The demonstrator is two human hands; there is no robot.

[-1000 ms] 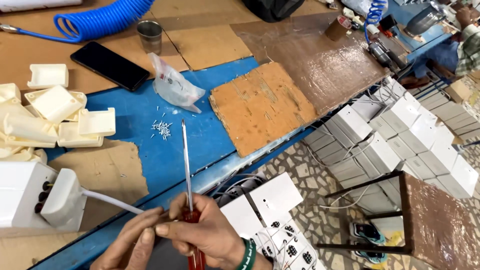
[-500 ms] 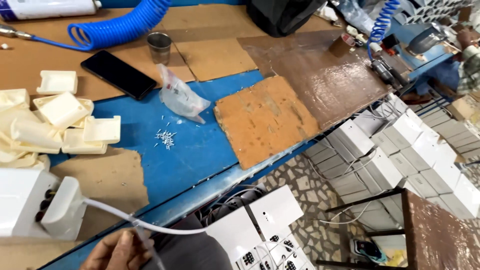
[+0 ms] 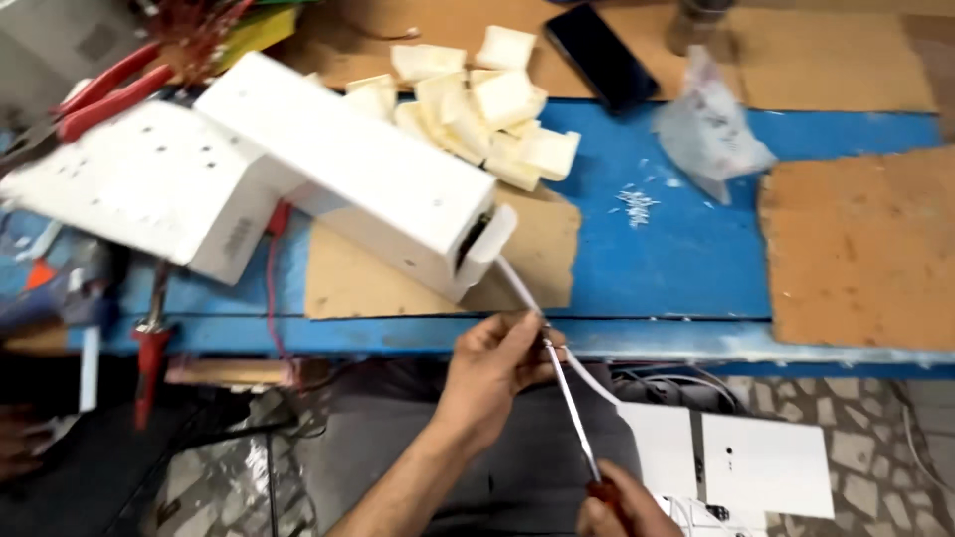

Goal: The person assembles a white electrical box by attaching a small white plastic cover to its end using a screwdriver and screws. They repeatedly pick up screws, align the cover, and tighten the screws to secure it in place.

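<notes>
My left hand (image 3: 494, 370) is below the bench's front edge, its fingertips pinched at the tip of a screwdriver (image 3: 572, 416) and touching a white cable (image 3: 524, 291). The cable comes out of the end of a long white box (image 3: 383, 184) that lies slanted on the blue bench (image 3: 676, 264). My right hand (image 3: 622, 512), half cut off at the bottom edge, grips the screwdriver's red handle. A flat white plate (image 3: 741, 462) lies low on my lap to the right of the hands, and the cable runs down towards it.
A pile of cream plastic pieces (image 3: 487, 99), a black phone (image 3: 597, 55), a clear plastic bag (image 3: 711, 124) and small loose screws (image 3: 637, 204) lie on the bench. A cardboard sheet (image 3: 865, 249) covers the right. Red-handled pliers (image 3: 99, 89) lie at the left.
The view has swung left and down, so the white box now fills the left. My left hand has risen to the cable, and the screwdriver is back in view, held low.
</notes>
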